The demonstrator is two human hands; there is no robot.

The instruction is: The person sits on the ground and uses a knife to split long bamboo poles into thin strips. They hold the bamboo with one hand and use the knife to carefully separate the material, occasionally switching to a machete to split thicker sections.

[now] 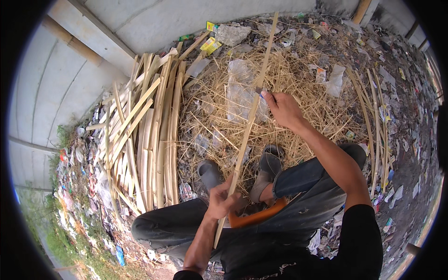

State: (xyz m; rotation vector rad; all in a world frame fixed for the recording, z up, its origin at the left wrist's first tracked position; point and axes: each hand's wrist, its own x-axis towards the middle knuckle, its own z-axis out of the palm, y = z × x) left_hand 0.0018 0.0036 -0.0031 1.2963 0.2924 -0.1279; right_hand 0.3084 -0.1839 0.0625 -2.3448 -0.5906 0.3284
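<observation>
A long, thin bamboo strip (252,114) slants upright through the middle of the head view, from near my lap to the far wall. My left hand (223,201) is closed around its lower part, above my lap. Farther up the strip, my right hand (283,108) is closed on a small dark blade (259,90) with a bit of blue beside it. The blade sits against the strip, and my thumb lies close to it. Most of the blade's handle is hidden in my fingers. Below both hands, bamboo shavings (298,70) cover the ground.
Split bamboo pieces (161,121) are heaped at left. Several thin strips (373,126) lie at right. A clear plastic sheet (239,84) rests on the shavings. Beyond stand a grey wall (154,21) and a stone (232,35). An orange curved object (259,217) is by my legs; litter surrounds everything.
</observation>
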